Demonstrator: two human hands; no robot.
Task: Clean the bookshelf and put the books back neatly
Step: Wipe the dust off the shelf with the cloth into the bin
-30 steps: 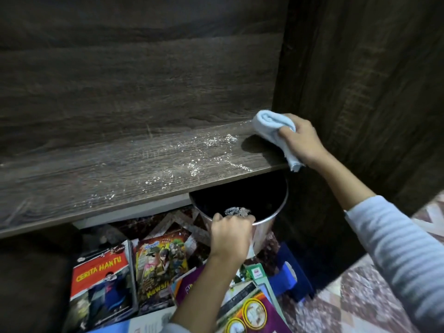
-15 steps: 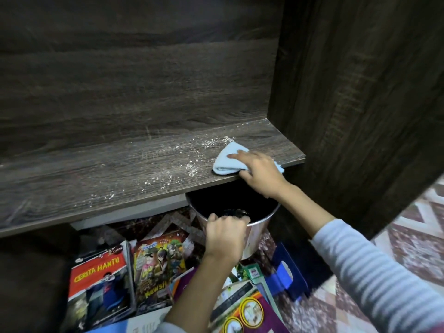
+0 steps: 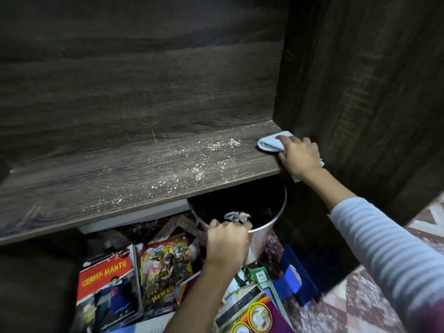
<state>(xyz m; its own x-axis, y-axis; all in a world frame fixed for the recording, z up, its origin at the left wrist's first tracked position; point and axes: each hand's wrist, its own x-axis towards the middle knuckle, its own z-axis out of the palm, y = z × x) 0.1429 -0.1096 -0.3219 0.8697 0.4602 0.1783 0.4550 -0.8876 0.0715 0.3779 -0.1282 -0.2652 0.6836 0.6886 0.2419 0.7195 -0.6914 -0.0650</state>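
Observation:
A dark wood shelf board [image 3: 101, 183] carries scattered white crumbs [image 3: 211, 150]. My right hand [image 3: 299, 158] presses a light blue cloth [image 3: 270, 144] on the board's right end, against the side panel. My left hand [image 3: 227, 243] grips the near rim of a metal bin [image 3: 266, 233], held just under the board's front edge; some debris lies inside it. Books lie on the floor below: a red "Cerita Hantu" book [image 3: 108, 292] and a comic [image 3: 165, 277].
The tall dark side panel [image 3: 360, 92] stands right of the shelf. More books and a blue one [image 3: 294, 282] lie by the bin. Patterned floor [image 3: 374, 306] shows at the lower right.
My right hand with the cloth swept left to the board's front edge above the bin, then went back to the right end. My left hand kept hold of the bin.

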